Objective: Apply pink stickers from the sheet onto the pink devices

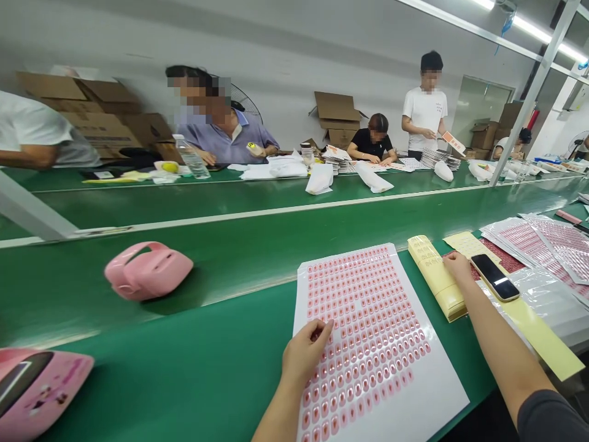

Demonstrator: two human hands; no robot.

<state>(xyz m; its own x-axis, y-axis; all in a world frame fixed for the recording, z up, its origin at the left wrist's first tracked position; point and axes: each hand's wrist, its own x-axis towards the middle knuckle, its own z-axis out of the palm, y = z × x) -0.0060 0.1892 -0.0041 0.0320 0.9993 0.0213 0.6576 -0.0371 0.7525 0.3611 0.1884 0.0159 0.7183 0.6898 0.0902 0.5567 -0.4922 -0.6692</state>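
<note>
Hand L [307, 353]: on sticker sheet, palm down, fingers curled, tips at L side of rows. Half-closed; can't tell if pinching anything.

Hand R [458, 267]: well to R of sheet, fingers bunched on yellow sheets, just L of phone. Part-closed, no clear grip; can't tell for sure.

Sticker sheet [391, 294]: white backing w/ dense rows of small pink-red stickers, flat on green desk [184, 380], directly under Hand L. Long axis runs fore-aft, away from person. Hand L nearer; Hand R off to the side, not touching it.

Yellow sheets [435, 279]: curled stack beside sheet's R edge, w/ long strip running under R forearm.

Phone [494, 277]: dark-screened, lying on yellow sheets, near Hand R fingertips.

Film-wrapped sheets [547, 245]: pink-printed pile, far R of desk, past phone.

Pink plastic case [148, 270]: on desk, well L of sticker sheet. Exact kind unclear.

Far side: seated co-worker [225, 129] and standing co-worker [426, 110] beyond the desk, apart from person's hands.

Hidden: near end of sticker sheet cut off by frame bottom; Hand L covers some stickers; pink item [37, 393] at lower L is cut off, kind unclear.
</note>
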